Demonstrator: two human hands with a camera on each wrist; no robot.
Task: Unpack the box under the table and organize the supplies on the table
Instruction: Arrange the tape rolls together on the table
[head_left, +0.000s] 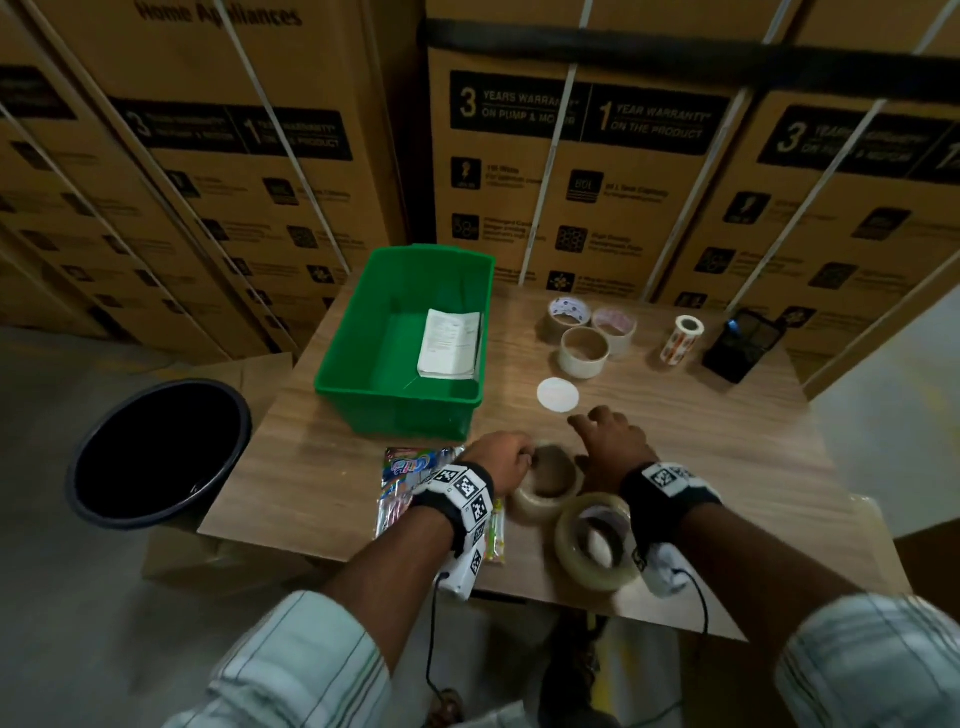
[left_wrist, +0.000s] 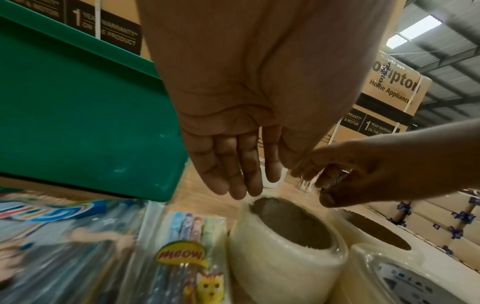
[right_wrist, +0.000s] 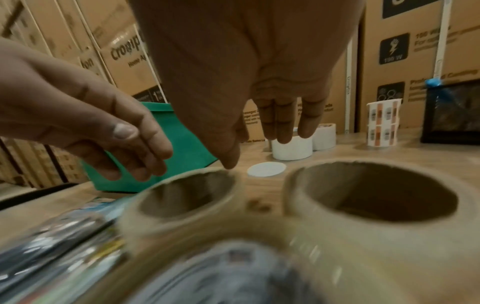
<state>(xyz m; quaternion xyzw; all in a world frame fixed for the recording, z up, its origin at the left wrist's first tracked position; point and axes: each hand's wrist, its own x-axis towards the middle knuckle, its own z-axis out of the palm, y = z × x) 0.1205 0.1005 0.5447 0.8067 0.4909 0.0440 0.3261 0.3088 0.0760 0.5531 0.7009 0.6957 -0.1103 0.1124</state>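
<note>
A clear tape roll (head_left: 545, 496) (left_wrist: 283, 246) (right_wrist: 182, 197) lies flat on the wooden table (head_left: 701, 452) near its front edge. My left hand (head_left: 501, 460) (left_wrist: 233, 174) hovers at its left rim, fingers straight, tips just above the rim. My right hand (head_left: 608, 441) (right_wrist: 275, 131) is at its right side, fingers loose, thumb tip at the rim. Neither hand grips anything. A second roll (right_wrist: 374, 191) lies to the right, and a third roll (head_left: 592, 540) with a printed insert lies nearest me. Packs of pens (head_left: 410, 473) (left_wrist: 182, 246) lie under my left wrist.
A green bin (head_left: 363, 332) holding a white booklet (head_left: 449, 343) stands behind my left hand. At the back right are three tape rolls (head_left: 584, 351), a white disc (head_left: 557, 396), a label roll (head_left: 681, 339) and a black case (head_left: 740, 343). A black bucket (head_left: 156, 452) sits on the floor at left.
</note>
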